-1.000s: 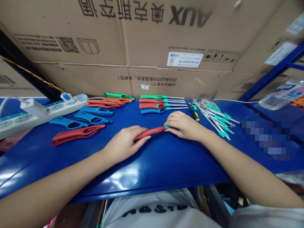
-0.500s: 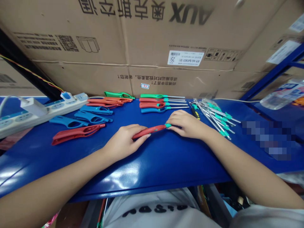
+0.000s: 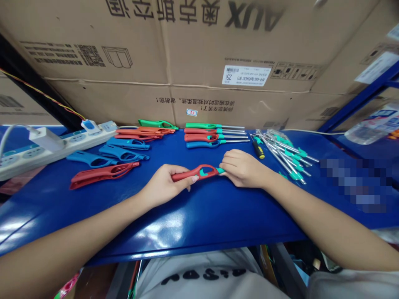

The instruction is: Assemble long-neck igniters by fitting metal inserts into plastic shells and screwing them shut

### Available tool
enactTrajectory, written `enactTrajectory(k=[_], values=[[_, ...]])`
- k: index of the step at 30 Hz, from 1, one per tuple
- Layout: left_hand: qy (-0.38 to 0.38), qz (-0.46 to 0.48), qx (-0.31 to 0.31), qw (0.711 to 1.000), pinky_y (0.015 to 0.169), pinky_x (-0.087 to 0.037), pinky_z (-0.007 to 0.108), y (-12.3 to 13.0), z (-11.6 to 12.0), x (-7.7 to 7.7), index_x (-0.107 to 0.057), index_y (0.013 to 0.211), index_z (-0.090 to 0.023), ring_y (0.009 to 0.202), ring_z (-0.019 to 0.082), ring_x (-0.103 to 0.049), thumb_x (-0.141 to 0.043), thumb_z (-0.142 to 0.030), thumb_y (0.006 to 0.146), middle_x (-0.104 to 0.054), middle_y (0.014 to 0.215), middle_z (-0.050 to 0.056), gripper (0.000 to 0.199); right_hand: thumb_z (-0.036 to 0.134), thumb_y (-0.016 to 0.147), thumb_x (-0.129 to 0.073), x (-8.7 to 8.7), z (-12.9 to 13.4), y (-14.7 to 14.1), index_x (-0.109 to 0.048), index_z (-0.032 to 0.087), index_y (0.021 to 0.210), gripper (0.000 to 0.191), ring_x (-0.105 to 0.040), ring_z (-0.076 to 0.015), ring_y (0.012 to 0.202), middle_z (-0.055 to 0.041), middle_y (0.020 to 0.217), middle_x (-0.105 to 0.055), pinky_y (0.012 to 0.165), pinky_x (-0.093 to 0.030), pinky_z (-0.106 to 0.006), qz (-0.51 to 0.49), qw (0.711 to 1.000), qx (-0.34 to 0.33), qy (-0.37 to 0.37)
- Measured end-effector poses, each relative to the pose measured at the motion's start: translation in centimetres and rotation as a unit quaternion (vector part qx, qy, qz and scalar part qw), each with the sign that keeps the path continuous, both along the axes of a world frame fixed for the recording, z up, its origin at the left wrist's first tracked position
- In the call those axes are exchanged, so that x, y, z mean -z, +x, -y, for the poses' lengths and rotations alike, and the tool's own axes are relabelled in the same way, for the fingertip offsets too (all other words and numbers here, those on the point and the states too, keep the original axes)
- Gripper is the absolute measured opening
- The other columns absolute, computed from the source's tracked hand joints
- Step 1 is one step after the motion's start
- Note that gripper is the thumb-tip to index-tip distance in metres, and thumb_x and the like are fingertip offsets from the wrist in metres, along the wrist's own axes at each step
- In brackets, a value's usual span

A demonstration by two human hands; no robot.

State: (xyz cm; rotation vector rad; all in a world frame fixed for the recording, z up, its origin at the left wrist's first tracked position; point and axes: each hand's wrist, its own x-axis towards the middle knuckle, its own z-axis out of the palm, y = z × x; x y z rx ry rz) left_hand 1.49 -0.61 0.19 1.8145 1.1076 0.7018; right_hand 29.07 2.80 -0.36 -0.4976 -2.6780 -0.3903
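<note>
A red lighter [image 3: 207, 171] with a green trigger inside its loop lies level between my hands above the blue table [image 3: 199, 216]. My left hand [image 3: 166, 182] is closed round the handle end, thumb on top. At the green collar, my right hand [image 3: 241, 168] pinches the other end; its fingers hide any metal tube there. Behind them lie several lighters with metal tubes [image 3: 215, 137], in green, red and blue. To the left are loose handle shells in blue [image 3: 90, 159], red [image 3: 102, 175], orange and green. Metal tubes with green parts [image 3: 288, 155] are heaped at the right.
A black and yellow screwdriver [image 3: 258, 149] lies beside the tube heap. A white power strip [image 3: 75, 139] with plugs runs along the left. A large cardboard box [image 3: 193, 50] stands behind the table. At the far right are a clear plastic bottle [image 3: 370, 126] and a blue metal frame.
The red lighter has turned so that its open loop and green trigger now show. My right hand has shifted slightly right and down, and more of the screwdriver is visible.
</note>
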Motion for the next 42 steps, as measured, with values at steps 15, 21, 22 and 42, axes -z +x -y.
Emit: enactTrajectory(k=[15,21,22,42], values=[[0.05,-0.062,0.011,0.997,0.058,-0.04,0.024,0.1,0.1,0.7,-0.073,0.083,-0.017,0.061,0.013,-0.055,-0.063,-0.049,0.092,-0.067,0.07,0.0,0.035,0.025,0.099,-0.049,-0.3,0.0,-0.1,-0.067,0.014,0.087,0.024,-0.054,-0.0215,0.077,-0.01,0.078,-0.065,0.072,-0.043,-0.033,0.008,0.995,0.042,-0.089],[0.233,-0.151,0.066,0.959,0.086,-0.05,0.032,-0.4,0.6,0.7,-0.068,0.122,-0.022,0.097,0.022,-0.067,-0.053,-0.043,0.1,-0.071,0.111,0.005,0.033,0.022,0.094,-0.053,-1.1,0.4,0.1,-0.064,0.017,0.085,0.015,-0.055,-0.0173,0.072,-0.0045,0.078,-0.063,0.067,-0.04,-0.028,0.02,0.978,0.085,-0.192],[0.249,-0.167,0.059,0.952,0.087,-0.05,0.033,-0.5,0.6,0.7,-0.066,0.125,-0.023,0.099,0.023,-0.067,-0.053,-0.043,0.1,-0.07,0.113,0.006,0.035,0.024,0.095,-0.054,-1.3,0.4,0.2,-0.064,0.017,0.086,0.015,-0.056,-0.0169,0.072,-0.0044,0.08,-0.063,0.066,-0.039,-0.028,0.018,0.975,0.091,-0.202],[0.276,-0.109,0.062,0.953,0.09,-0.05,0.031,-1.0,0.0,0.4,-0.063,0.128,-0.019,0.098,0.019,-0.063,-0.056,-0.039,0.101,-0.062,0.111,0.006,0.035,0.028,0.104,-0.036,-1.6,1.2,0.1,-0.064,0.013,0.091,0.035,-0.053,-0.0183,0.063,-0.0095,0.081,-0.066,0.061,-0.032,-0.031,0.071,0.988,0.128,-0.057]])
